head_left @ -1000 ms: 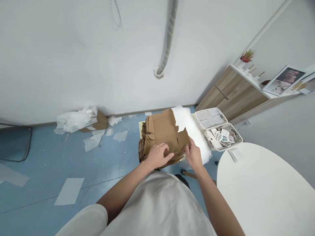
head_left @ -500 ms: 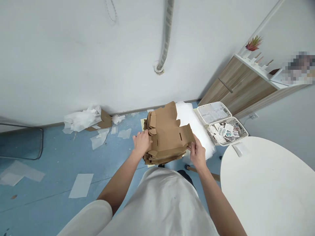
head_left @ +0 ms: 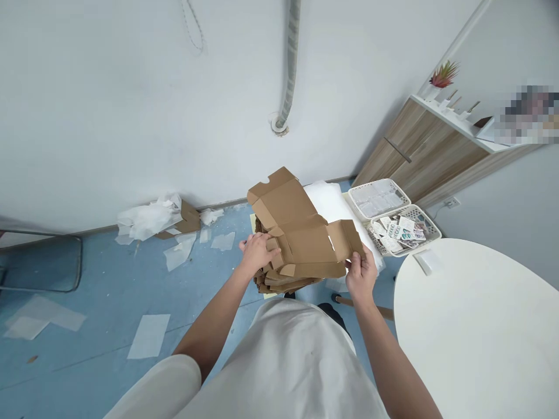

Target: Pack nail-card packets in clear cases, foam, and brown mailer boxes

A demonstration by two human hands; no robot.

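Observation:
An unfolded cardboard mailer box is lifted at a tilt over a stack of similar flattened cardboard boxes. My right hand pinches its right end flap between thumb and fingers. At the left side, my left hand grips the small side flaps, its thumb lying over the cardboard. Slots and fold lines show on the box's brown inner face, and its long panel points toward the wall. The fingertips of my left hand are partly hidden by the flaps.
White wrapping sheets lie behind the stack. Two white baskets hold packets and printed cards. A round white table stands at right, before a wooden cabinet. Paper scraps and an open carton lie on the blue floor.
The top cardboard box has risen off the stack and tilted, its far panel swinging leftward. My right hand has moved slightly right with the flap; my left hand stays near the left edge.

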